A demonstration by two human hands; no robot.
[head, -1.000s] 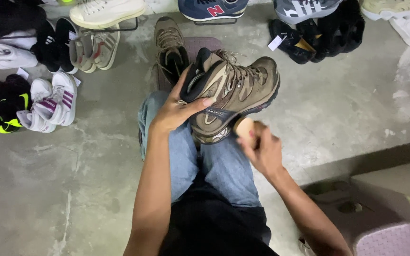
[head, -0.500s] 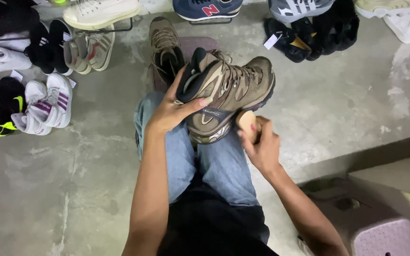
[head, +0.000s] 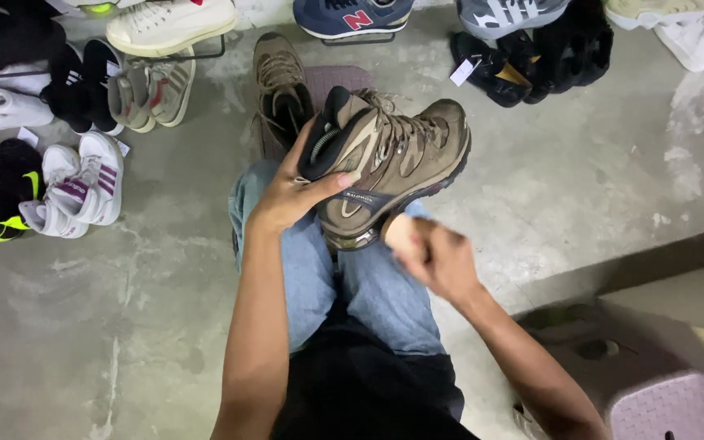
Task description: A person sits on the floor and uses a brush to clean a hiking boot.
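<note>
Head view, change: over the last second the brown hiking boot (head: 393, 167) had tipped a little, toe rising toward the upper right, while the right hand (head: 442, 261) slid its pale pad (head: 401, 232) from beside the heel to just under the sole edge (the rubbing looked well under way, by my reading).
Left hand (head: 291, 195): fingers curled over the boot's black collar, thumb (head: 327, 183) pressed flat along the side panel; a firm grip, not a pinch.
Right hand: blurred with motion, fingers closed together around the pad, which touched the boot's lower rim just past the fingertips.
Boot's place: held above the person's knees in blue jeans (head: 319, 277), between the two hands.
Beyond the left fingertips: the matching boot (head: 279, 90) stood on a mauve stool (head: 336, 77).
Left of the left hand: white sneakers with purple stripes (head: 83, 187) on the concrete floor (head: 572, 187).
Behind the right wrist: a second mauve stool (head: 653, 383), near the elbow.
Containers: none showed (no box, tub or basket); shoes lay loose on the floor, some on a wire rack (head: 205, 49) at the top.
</note>
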